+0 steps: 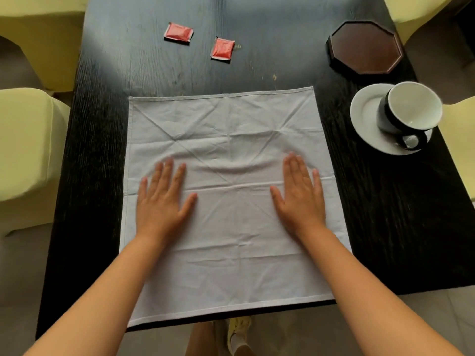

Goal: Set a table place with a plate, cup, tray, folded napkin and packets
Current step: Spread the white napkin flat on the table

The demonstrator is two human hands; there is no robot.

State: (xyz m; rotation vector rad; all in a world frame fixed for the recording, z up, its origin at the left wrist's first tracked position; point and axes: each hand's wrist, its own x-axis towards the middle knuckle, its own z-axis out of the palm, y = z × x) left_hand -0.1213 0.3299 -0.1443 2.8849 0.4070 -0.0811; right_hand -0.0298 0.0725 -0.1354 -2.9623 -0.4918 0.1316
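Clearly the napkin step is in hand: the white cloth napkin (226,191) lies creased at the tabletop's (102,124) near edge, its near hem folded up — left hand (162,199) and right hand (299,195) spread flat, pressing it. Next comes another even fold. Two glossy red packets (222,48) lie toward the far edge; the octagonal tray (365,47) sits at the far right corner, the cup (408,109) tilted on its plate (365,109) by the right edge.

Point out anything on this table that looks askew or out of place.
The cup lies tipped on its side on the white plate, mouth toward the camera. The two red packets lie scattered at different angles. The napkin is creased, its near edge over the table edge.
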